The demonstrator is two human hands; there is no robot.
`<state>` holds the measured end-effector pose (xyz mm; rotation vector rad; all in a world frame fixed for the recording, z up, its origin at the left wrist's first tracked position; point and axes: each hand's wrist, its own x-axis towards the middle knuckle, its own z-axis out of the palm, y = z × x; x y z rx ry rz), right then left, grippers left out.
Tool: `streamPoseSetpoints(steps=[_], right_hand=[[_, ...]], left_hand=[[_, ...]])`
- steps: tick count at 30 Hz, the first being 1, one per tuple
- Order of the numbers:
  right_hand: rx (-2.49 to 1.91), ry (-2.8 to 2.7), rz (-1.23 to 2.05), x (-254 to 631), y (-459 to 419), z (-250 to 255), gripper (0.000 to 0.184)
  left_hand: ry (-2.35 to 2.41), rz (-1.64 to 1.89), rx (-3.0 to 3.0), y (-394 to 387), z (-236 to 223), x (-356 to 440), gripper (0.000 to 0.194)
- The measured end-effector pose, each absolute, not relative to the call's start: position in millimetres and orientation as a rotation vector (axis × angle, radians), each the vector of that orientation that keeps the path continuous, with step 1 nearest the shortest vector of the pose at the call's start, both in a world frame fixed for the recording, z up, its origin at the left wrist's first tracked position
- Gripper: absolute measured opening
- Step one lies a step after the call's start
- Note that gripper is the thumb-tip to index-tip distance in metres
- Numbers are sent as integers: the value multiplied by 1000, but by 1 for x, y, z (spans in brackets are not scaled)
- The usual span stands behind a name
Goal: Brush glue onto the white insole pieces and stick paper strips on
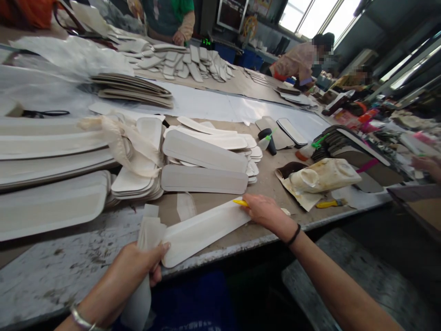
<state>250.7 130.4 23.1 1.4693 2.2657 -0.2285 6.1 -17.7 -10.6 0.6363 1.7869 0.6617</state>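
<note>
A long white panel [203, 230] with rounded corners lies slanted at the table's front edge. My left hand [146, 264] is closed around a bunch of thin, translucent white strips [149, 230], which hang below the table edge. Its thumb rests on the panel's near left end. At the panel's far right end is my right hand [263, 209], its fingers wrapped round a slim yellow tool [240, 202]. Only the tool's yellow tip shows; the rest is hidden in the fingers. Behind the panel lie stacks of similar white panels [203, 179].
Larger panels [48, 197] are piled on the left. To the right stand a crusted cream container [324, 174], a yellow-handled brush [330, 203] and a small bottle with a green tip [265, 141]. A blue bin [196, 303] sits below the edge. Other people work across the table.
</note>
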Motion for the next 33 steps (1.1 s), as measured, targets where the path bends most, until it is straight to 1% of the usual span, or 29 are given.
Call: streamPoseSetpoints(steps=[7,10,17,23,27,33], right_hand=[[1382,2294,-245,252,137,18,21],[1359,2305,-256,253,139,15,19],[1317,2339,-279,255,142,11,18],[1492,2345,-235,264,141,17,16],[1681,2324,-216,277,138,21,21],[1803,2366,-467,280,131,12,23]], left_hand=[[1783,668,596,-15,0,8,45],[1782,626,575,-15,0,7,46],[1799,668,544,-14,-2,10,46],[1809,639,586,-16,3,9,46],[1711,692,516,-17,-3,6,47],[1561,675,520,-21,-10,-6,48]])
